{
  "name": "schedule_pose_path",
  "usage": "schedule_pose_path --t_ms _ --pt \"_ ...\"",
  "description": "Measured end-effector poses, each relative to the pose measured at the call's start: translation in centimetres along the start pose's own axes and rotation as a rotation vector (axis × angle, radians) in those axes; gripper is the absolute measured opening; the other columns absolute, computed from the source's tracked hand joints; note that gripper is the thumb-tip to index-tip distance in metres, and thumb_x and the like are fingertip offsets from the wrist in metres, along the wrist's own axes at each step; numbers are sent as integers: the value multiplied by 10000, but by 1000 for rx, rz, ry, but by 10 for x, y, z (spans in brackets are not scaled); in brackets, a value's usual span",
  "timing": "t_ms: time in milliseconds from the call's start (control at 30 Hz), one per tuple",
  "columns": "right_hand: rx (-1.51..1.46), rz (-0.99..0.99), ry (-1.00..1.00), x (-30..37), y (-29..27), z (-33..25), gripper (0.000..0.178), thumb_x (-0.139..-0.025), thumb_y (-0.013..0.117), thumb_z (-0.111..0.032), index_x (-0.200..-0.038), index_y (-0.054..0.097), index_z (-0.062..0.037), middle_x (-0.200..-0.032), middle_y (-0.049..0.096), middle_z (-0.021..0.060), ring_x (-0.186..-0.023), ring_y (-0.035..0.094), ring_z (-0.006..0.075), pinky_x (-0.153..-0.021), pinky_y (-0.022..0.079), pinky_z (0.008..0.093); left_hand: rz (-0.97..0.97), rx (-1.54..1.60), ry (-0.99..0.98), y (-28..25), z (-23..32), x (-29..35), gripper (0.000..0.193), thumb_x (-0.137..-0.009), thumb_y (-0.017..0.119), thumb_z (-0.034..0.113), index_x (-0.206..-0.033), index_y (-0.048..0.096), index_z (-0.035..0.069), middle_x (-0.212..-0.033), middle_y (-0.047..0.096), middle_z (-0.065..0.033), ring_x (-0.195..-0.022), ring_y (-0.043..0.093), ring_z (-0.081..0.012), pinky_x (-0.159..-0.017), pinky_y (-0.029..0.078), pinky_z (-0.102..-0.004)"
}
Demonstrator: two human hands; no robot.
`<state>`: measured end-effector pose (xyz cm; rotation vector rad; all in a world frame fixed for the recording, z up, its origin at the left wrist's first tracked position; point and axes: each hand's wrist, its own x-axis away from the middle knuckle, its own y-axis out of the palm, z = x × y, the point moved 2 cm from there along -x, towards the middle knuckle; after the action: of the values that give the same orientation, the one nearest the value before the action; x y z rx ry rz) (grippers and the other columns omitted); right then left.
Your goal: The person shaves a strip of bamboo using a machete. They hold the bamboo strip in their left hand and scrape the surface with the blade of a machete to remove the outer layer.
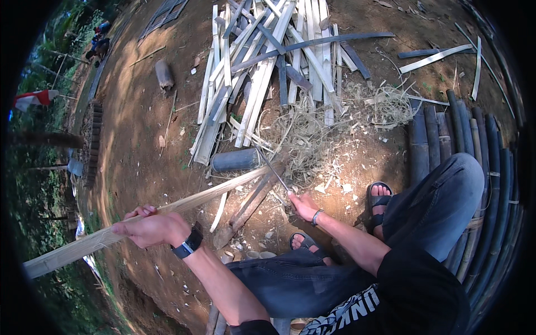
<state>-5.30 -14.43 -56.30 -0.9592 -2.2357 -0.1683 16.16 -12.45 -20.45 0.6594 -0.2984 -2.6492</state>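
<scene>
A long pale bamboo strip point(206, 195) slants from the far left up to the middle, and my left hand point(153, 228) is wrapped around it, thumb along its near side. In my right hand point(304, 206) is a knife point(278, 177) with a thin dark blade; the fist hides its handle. The blade points up and left, crossing near the strip's far end; whether it touches cannot be made out. Below that end a brown wooden stick point(251, 202) leans toward the ground. Beside it lies a dark bamboo segment point(237, 160).
Split bamboo slats point(268, 72) lie heaped beyond my hands. Curly shavings point(312, 137) cover the soil nearby. Dark bamboo poles point(486, 184) run beside and under my legs at the right. Another short bamboo piece point(164, 74) lies at the upper left. My sandalled feet rest on the ground.
</scene>
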Motion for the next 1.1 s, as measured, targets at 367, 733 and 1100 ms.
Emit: schedule_pose_path --t_ms 367,733,1100 --pt "-150 -20 233 -7 -15 13 734 -890 393 -616 -518 503 7 -510 539 128 -380 512 233 -445 441 390 16 28 -7 -2 0 2 552 -951 404 509 -608 344 81 -533 325 -28 -461 344 -138 -437 316 -274" --pt "-182 -61 167 3 -9 0 775 -875 387 -639 -548 533 48 -520 555 178 -463 557 285 -552 462 441 28 9 14 -7 2 1 564 -943 399 534 -608 328 86 -533 334 -32 -456 341 -140 -432 314 -274" --pt "67 -43 28 9 -15 -15 786 -879 358 -650 -522 519 32 -490 522 153 -468 549 255 -535 442 428 -33 49 5 -1 4 7 566 -935 411 544 -620 340 79 -563 319 -28 -460 328 -136 -427 301 -261"
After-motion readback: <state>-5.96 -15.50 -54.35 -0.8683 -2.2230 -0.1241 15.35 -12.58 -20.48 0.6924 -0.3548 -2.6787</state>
